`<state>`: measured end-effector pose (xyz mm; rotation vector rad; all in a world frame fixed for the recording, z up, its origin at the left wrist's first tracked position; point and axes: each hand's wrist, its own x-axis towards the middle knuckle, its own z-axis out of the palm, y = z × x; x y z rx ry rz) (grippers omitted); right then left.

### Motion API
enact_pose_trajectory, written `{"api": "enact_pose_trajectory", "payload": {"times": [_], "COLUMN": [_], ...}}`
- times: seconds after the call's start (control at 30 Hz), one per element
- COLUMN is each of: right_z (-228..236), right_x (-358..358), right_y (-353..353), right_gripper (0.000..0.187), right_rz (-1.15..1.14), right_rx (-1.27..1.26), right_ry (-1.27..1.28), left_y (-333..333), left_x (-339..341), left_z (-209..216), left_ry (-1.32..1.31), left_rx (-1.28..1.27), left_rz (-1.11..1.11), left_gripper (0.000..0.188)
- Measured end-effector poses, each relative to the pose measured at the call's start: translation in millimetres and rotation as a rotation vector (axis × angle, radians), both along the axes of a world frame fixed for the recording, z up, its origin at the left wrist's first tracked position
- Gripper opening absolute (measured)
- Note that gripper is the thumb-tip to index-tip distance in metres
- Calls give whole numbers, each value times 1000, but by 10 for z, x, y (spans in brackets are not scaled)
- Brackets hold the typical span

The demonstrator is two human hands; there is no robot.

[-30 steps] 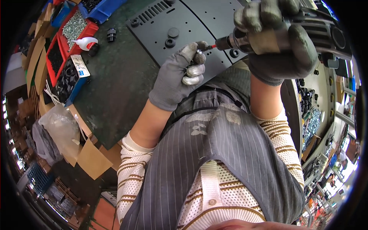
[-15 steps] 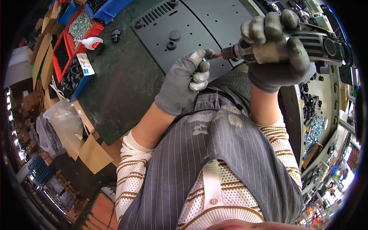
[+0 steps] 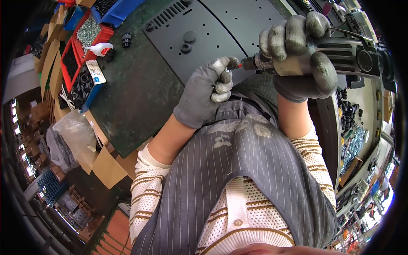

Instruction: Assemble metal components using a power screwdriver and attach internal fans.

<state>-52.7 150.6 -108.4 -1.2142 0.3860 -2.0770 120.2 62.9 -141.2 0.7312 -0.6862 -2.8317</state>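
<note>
My gloved right hand (image 3: 297,55) wraps round a power screwdriver (image 3: 340,53), held level with its nose pointing left. A red-banded bit (image 3: 241,66) sticks out of its nose. Closed in a pinch, my gloved left hand (image 3: 208,87) is at the tip of that bit. A small shiny metal piece, seemingly a screw (image 3: 228,69), shows between its fingers, mostly hidden by the glove. Behind both hands lies a dark grey flat panel (image 3: 221,29) with holes and slots. On it are a black round cap (image 3: 189,36) and a black ring (image 3: 185,48).
Left on the dark green table (image 3: 131,93) stand a red bin (image 3: 70,63) of screws, a blue bin (image 3: 119,12), a blue box of black parts (image 3: 85,91) and a white bottle (image 3: 100,49). A black fitting (image 3: 126,40) stands nearby. Cardboard and plastic bags (image 3: 76,131) hang at the table's left edge.
The screwdriver has shifted slightly left, closer to my left hand, its bit now reaching the pinching fingers. The view has shifted a little. Both hands keep their grips.
</note>
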Motion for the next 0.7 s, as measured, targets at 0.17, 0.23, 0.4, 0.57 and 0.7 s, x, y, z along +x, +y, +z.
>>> {"api": "enact_pose_trajectory", "payload": {"times": [0.17, 0.23, 0.4, 0.57, 0.7], "right_z": [-39, -62, -120, -19, -3], "right_x": [-46, -78, -98, -91, -92], "right_y": [27, 75, 175, 248, 318], "right_gripper": [30, 33, 40, 41, 41], "right_rz": [20, -39, -254, -335, -302], "right_rx": [40, 80, 200, 264, 245], "right_ry": [-215, -247, -248, -170, -102], "left_y": [-101, -245, -609, -572, -235], "left_x": [189, 305, 374, 212, 118], "left_z": [36, -11, -3, -54, 19], "left_ry": [-85, -125, -857, -826, -605], "left_rx": [-656, -1085, -1862, -1875, -1825], "left_rz": [-65, -17, -7, 17, -60], "left_gripper": [37, 38, 42, 41, 36]}}
